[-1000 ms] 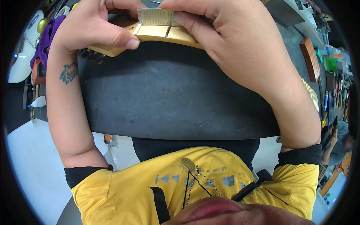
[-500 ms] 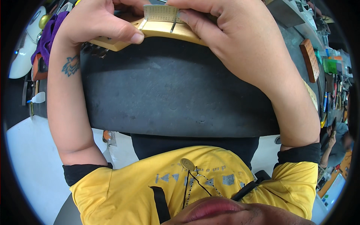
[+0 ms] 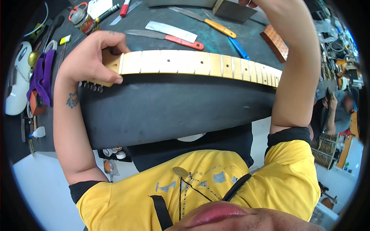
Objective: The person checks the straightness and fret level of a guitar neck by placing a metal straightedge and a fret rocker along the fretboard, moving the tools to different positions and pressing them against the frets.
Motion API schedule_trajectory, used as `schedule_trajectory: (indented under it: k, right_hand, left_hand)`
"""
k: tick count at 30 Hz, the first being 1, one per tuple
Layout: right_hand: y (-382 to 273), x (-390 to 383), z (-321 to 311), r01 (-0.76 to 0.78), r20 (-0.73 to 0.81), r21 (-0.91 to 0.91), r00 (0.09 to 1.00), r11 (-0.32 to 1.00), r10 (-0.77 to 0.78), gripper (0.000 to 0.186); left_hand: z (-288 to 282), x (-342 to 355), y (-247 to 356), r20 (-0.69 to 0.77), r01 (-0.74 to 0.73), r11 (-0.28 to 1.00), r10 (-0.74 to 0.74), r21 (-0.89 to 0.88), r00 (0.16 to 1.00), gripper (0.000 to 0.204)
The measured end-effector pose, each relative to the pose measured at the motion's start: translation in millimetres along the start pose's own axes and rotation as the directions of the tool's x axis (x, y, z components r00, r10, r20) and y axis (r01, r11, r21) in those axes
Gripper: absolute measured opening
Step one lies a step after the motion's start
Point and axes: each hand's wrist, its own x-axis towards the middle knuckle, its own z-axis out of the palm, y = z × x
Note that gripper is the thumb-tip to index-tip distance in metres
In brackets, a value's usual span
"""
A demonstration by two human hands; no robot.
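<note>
A pale maple guitar neck (image 3: 185, 63) lies across the dark bench, fretboard up, its headstock and silver tuners at the left. My left hand (image 3: 94, 57) grips it at the headstock beside the nut, thumb on the near edge and fingers around the far edge. Most of my right hand (image 3: 257, 4) is cut off by the upper rim, close to a grey metal block (image 3: 235, 10); only curled fingertips show, and whether they hold anything is hidden. My right forearm passes over the body end of the neck.
Behind the neck lie a steel ruler (image 3: 171, 31), a red-handled knife (image 3: 185, 42), a yellow-handled knife (image 3: 219, 29) and a blue-handled tool (image 3: 239, 48). A drilled wooden block (image 3: 274, 43) sits right, a jar (image 3: 84, 21) back left, a purple cloth (image 3: 41, 75) left. Another person (image 3: 341, 109) is far right.
My right hand has left the neck and moved up and right to the far edge. The printed card is no longer on the frets. My left hand stays by the headstock; more bench shows.
</note>
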Motion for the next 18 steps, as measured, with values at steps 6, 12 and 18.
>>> schedule_trajectory:
  k: [6,12,18]
  right_hand:
    - [35,17,4,-0.154,0.185,-0.14,0.966,0.978,0.179,0.022]
    - [91,19,43,0.135,0.285,-0.208,0.956,0.969,-0.072,0.023]
    - [71,6,82,0.502,0.444,-0.22,0.815,0.836,-0.372,0.023]
  left_hand:
    - [0,-3,-7,0.003,0.032,0.999,-0.032,-0.009,0.999,0.056]
    - [-1,0,-4,0.003,0.017,0.996,-0.017,-0.084,1.0,0.057]
    - [-2,-1,-3,0.009,0.015,0.996,-0.015,-0.084,1.0,0.057]
